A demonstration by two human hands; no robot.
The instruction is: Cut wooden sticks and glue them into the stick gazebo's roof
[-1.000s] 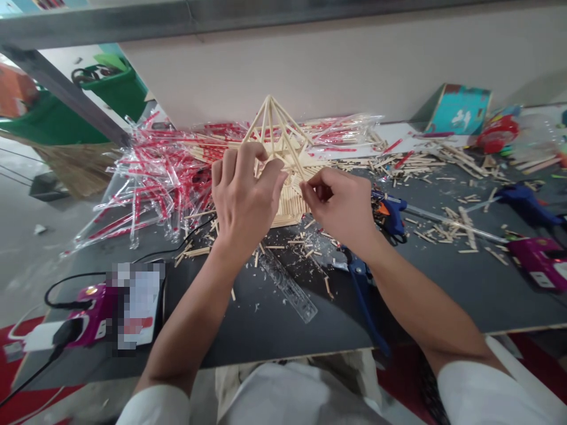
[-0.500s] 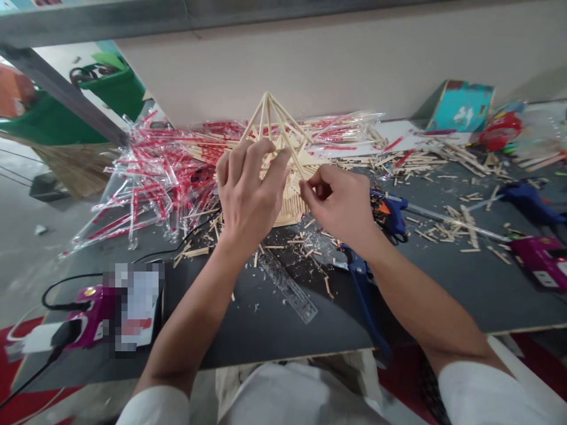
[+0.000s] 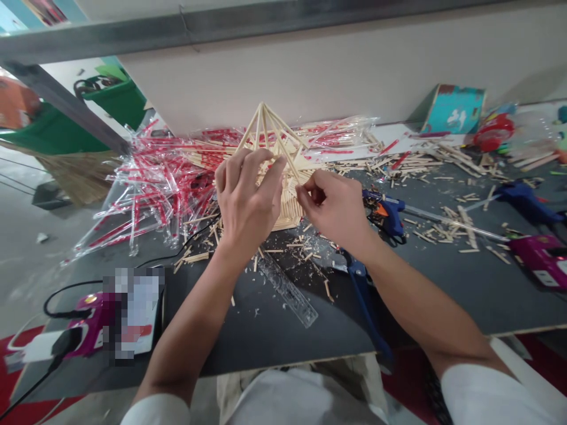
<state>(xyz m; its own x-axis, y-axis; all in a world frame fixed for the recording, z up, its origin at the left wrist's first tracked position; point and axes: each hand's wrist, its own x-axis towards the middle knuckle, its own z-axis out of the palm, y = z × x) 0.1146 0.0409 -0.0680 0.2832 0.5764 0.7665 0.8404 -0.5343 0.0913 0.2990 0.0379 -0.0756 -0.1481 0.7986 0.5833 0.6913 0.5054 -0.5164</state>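
Observation:
A model built from thin wooden sticks [image 3: 263,117] rises to a point at mid-table, with slanting sticks meeting at its peak and a stick base [image 3: 287,219] below. My left hand [image 3: 248,192] curls around its left side, fingers bent over the sticks; the fingertips are partly hidden behind the hand. On the right, my right hand [image 3: 332,200] pinches the lower end of a slanting wooden stick [image 3: 290,159] between thumb and forefinger. Just below the hands lie a clear ruler [image 3: 290,292] and a blue-handled cutter [image 3: 363,295].
Plastic wrappers with red strips [image 3: 150,183] heap up at the left. A blue glue gun [image 3: 390,215] lies right of my hand, another glue gun [image 3: 527,200] farther right. Loose stick offcuts [image 3: 469,227] litter the table [image 3: 425,289]. Purple power sockets [image 3: 538,260] sit near the edges.
The view has shifted slightly, so the scene sits a little lower. Both hands keep nearly the same hold on the stick model.

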